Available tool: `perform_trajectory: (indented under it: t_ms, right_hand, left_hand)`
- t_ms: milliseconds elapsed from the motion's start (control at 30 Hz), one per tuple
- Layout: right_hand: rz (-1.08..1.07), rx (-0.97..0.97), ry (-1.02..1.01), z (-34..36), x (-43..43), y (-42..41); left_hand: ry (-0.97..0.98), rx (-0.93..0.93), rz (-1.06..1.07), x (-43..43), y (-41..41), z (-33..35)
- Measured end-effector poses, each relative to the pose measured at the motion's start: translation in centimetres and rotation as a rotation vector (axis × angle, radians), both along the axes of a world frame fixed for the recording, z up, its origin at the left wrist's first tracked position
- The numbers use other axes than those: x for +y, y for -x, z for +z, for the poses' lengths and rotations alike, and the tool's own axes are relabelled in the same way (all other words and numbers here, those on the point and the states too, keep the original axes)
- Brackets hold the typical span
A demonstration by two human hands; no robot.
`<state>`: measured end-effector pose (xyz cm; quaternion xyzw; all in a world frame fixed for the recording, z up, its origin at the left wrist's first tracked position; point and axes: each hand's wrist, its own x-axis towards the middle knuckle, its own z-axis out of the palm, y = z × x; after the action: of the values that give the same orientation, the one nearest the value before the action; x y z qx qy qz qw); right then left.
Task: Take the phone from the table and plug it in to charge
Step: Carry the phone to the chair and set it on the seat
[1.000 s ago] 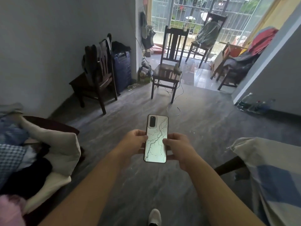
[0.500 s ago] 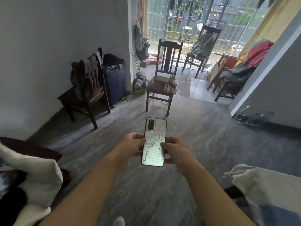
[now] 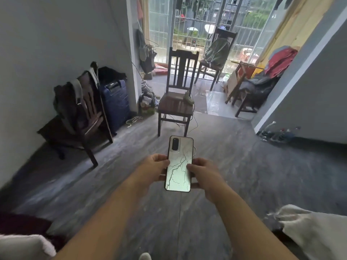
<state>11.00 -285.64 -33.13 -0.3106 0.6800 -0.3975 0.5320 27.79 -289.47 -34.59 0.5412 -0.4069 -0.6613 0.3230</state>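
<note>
The phone [image 3: 179,167] is held out in front of me, back side up, in a pale case with a dark branching pattern and a camera at its top left. My left hand [image 3: 153,168] grips its left edge and my right hand [image 3: 203,173] grips its right edge, thumbs on the back. Straight ahead stands a dark wooden chair [image 3: 176,106] with a small greenish object [image 3: 188,97] on the right of its seat. A thin cable [image 3: 194,121] runs from that object down to the floor.
A second chair [image 3: 82,113] draped with bags stands by the left wall beside a blue suitcase [image 3: 114,102]. More chairs and clothes are near the barred doorway [image 3: 206,25]. Bottles [image 3: 277,133] lie at the right wall's foot. Bedding [image 3: 315,229] edges in at both lower corners.
I have walked forward with the phone still in both hands. The middle chair has come nearer, and the bedding at both sides has slid down and out toward the frame edges.
</note>
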Motion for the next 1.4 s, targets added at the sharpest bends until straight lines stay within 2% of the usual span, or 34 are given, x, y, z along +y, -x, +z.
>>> perform_trajectory:
  t_ms: [500,700,1000,1400]
  right_hand:
    - [-0.031,-0.002,-0.023,-1.6,-11.5,-0.9]
    - [-0.013,-0.045,-0.03,-2.4,-18.1,1.9]
    - [0.004,-0.007,0.002,-2.1,-28.0,9.0]
    - [0.0,-0.011,-0.047,-3.1,-36.7,12.7]
  left_hand:
    - [-0.018,-0.047,0.009,-11.0,-1.0,0.0]
    - [-0.03,-0.075,0.047,-17.3,2.0,-0.1]
    - [-0.028,-0.153,0.05,-27.3,8.4,-0.3]
    - [-0.054,-0.147,0.039,-35.8,11.7,-1.1]
